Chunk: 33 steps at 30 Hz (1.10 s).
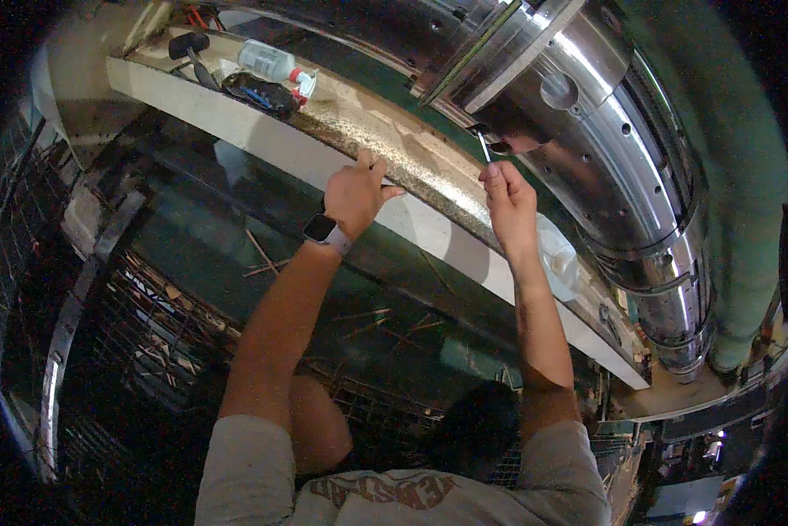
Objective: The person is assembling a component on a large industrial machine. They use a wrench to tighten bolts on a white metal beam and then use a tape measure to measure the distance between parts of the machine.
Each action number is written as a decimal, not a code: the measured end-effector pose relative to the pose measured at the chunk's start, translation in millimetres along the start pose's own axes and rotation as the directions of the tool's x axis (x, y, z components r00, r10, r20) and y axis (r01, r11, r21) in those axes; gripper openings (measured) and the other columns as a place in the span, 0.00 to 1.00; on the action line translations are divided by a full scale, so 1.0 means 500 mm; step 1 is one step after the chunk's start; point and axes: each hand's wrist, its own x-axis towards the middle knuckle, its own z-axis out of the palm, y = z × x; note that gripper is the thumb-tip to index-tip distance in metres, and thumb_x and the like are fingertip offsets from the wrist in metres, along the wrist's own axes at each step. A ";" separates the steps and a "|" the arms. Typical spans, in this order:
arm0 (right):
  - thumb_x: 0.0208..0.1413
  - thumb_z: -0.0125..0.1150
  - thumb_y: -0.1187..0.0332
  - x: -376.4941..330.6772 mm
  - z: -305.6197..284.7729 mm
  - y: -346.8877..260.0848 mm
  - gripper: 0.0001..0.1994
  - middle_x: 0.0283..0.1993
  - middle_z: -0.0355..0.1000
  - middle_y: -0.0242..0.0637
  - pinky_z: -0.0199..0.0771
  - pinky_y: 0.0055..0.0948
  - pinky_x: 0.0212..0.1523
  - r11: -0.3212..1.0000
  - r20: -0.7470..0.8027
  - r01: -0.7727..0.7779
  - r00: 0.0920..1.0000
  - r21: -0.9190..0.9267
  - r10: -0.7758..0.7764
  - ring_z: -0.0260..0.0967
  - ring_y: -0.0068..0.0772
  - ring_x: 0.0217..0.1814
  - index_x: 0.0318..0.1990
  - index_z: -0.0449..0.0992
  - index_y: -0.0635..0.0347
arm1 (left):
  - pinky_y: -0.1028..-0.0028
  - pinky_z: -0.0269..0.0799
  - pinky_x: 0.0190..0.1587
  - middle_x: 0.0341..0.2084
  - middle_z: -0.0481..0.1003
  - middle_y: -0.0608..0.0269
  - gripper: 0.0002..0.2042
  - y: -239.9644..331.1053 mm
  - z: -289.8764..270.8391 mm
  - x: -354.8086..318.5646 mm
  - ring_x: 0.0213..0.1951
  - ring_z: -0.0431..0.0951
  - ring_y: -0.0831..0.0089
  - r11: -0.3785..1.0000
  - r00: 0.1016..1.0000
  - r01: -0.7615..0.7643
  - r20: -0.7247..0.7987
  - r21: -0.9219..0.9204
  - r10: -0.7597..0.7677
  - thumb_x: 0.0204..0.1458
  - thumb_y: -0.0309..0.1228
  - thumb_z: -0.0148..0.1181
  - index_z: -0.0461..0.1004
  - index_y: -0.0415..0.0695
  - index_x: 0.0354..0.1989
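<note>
My right hand (509,203) is raised and gripping a thin metal tool (483,145) whose tip reaches a dark opening (509,140) on the underside of a large polished steel cylinder (587,114). My left hand (355,195), with a watch (322,230) on its wrist, rests with curled fingers on the edge of a long white ledge (262,140) that runs below the cylinder. It holds nothing that I can see.
On the ledge at the upper left lie a clear plastic bottle with a red cap (271,63), a black mallet (192,53) and a dark pouch of tools (258,94). A white plastic container (559,254) sits by my right wrist. Metal grating (139,324) lies below.
</note>
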 end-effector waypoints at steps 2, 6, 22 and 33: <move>0.58 0.46 0.64 0.011 0.018 0.017 0.12 0.19 0.61 0.27 0.54 0.19 0.22 0.993 0.029 -0.043 0.999 0.107 0.040 0.52 0.15 0.21 0.28 0.68 0.61 | 0.62 0.71 0.29 0.36 0.69 0.50 0.23 -0.005 -0.003 0.002 0.31 0.74 0.54 1.000 0.999 0.018 0.031 -0.001 -0.018 0.42 0.50 0.57 0.68 0.42 0.36; 0.59 0.45 0.60 0.012 -0.002 0.003 0.12 0.17 0.53 0.24 0.45 0.15 0.12 0.811 0.311 -0.321 0.933 0.489 0.182 0.47 0.14 0.14 0.27 0.63 0.56 | 0.63 0.71 0.28 0.43 0.67 0.50 0.23 -0.007 0.001 0.000 0.29 0.74 0.55 0.998 0.995 0.046 0.091 0.033 -0.049 0.42 0.51 0.55 0.67 0.42 0.36; 0.60 0.41 0.59 0.040 -0.004 0.018 0.14 0.19 0.59 0.28 0.55 0.21 0.16 0.917 0.407 -0.182 0.913 0.354 0.024 0.54 0.21 0.16 0.27 0.64 0.57 | 0.59 0.71 0.30 0.48 0.65 0.48 0.21 0.009 -0.024 0.017 0.32 0.75 0.52 0.988 0.980 0.052 0.183 0.147 -0.079 0.46 0.49 0.55 0.67 0.44 0.40; 0.54 0.50 0.64 -0.159 -0.178 0.199 0.08 0.35 0.67 0.42 0.66 0.41 0.33 0.884 0.377 0.364 0.894 -0.293 -0.243 0.66 0.49 0.35 0.36 0.68 0.57 | 0.58 0.68 0.35 0.41 0.67 0.49 0.22 -0.012 0.002 0.008 0.38 0.72 0.50 0.991 0.986 -0.122 0.119 0.059 0.114 0.47 0.48 0.55 0.67 0.40 0.40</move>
